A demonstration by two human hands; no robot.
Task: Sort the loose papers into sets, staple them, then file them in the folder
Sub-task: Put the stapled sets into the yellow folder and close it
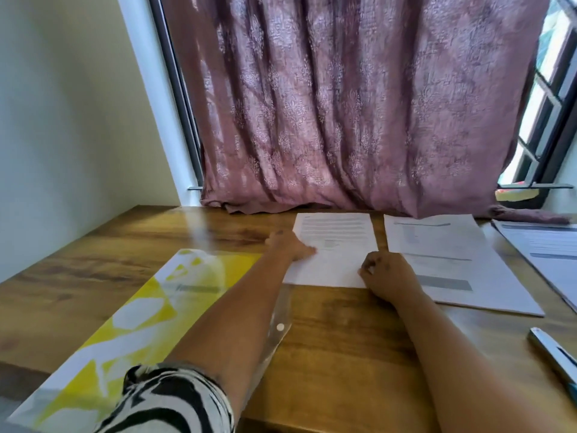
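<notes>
A printed paper set lies on the wooden table near the curtain. My left hand holds its left edge, thumb on top of the sheet. My right hand, fingers curled, pinches the set's lower right corner. A second paper set lies just right of it, and a third at the far right edge. The yellow and clear plastic folder lies at the left under my left forearm. A stapler rests at the right edge.
A mauve curtain hangs down to the table's far edge. A white wall stands at the left, a barred window at the right. Bare wood shows between my forearms.
</notes>
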